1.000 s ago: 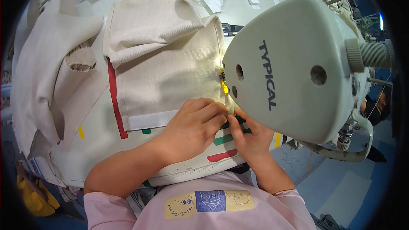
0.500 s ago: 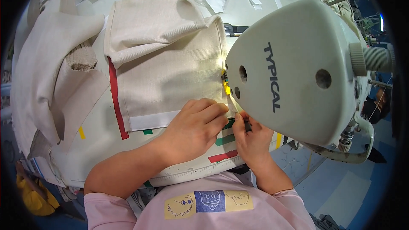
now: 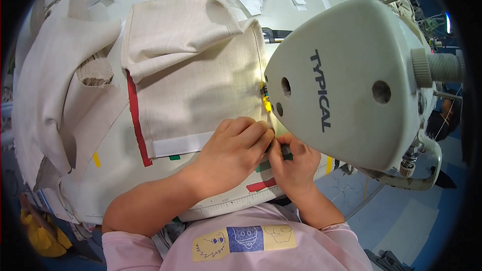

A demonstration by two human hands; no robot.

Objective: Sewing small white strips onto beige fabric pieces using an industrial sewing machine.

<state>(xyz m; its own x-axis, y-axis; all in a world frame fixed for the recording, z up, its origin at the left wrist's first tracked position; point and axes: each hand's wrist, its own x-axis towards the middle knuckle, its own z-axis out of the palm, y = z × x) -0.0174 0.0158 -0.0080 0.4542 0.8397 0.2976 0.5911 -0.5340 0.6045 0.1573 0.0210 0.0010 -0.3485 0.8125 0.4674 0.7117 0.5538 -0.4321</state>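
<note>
The left hand (image 3: 236, 153) lies knuckles up on the near edge of the beige cloth (image 3: 201, 95), its fingers curled together and pressing the hem by the white band (image 3: 183, 144), right in front of the sewing machine (image 3: 351, 80). The right hand (image 3: 293, 163) sits just beside it, touching it, fingertips drawn together under the machine head, though what they pinch cannot be told. The cloth lies spread over the white table (image 3: 120, 180), its far part folded back on itself, with a red strip (image 3: 136, 120) along its left edge and more beige fabric (image 3: 50, 95) heaped to the left.
</note>
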